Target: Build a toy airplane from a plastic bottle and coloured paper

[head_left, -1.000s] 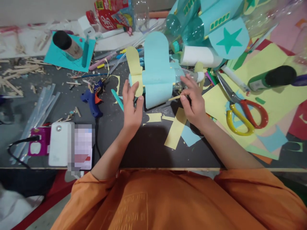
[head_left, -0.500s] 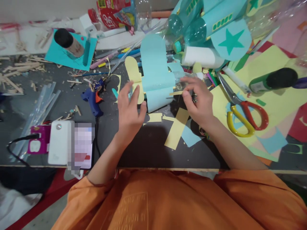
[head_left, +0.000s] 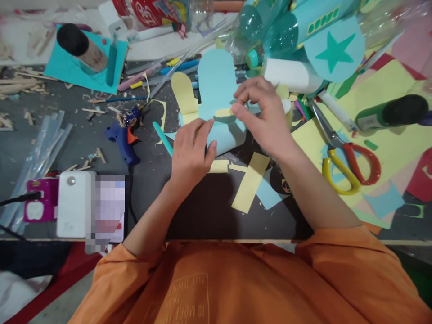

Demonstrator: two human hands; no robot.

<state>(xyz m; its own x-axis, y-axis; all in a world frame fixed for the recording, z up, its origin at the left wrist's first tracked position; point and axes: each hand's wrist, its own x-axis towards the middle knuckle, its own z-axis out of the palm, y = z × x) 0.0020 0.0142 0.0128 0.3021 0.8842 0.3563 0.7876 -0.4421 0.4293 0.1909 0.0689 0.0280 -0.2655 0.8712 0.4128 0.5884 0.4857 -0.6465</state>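
A clear plastic bottle wrapped in light-blue paper lies on the dark table, with a long rounded light-blue flap [head_left: 216, 74] pointing away from me. Pale-yellow rounded pieces [head_left: 184, 92] stand at its left end. Between the thumb and fingers of my right hand [head_left: 265, 119] is a narrow yellow paper strip [head_left: 223, 112], held just over the blue wrapping [head_left: 232, 135]. My left hand [head_left: 193, 150] rests against the near left side of the wrapped bottle, thumb apart from the fingers, its index fingertip close to the strip's left end.
A blue glue gun [head_left: 123, 141] lies at left, beside a white power bank [head_left: 76, 202] and a phone [head_left: 113, 209]. Scissors [head_left: 351, 166] with red and yellow handles lie on yellow paper at right. Paper scraps [head_left: 251, 182] lie in front; teal bottles [head_left: 283, 33] stand behind.
My right hand has carried the yellow strip left and away from me, over the blue wrapping. My left hand has moved right, in against the wrapped bottle.
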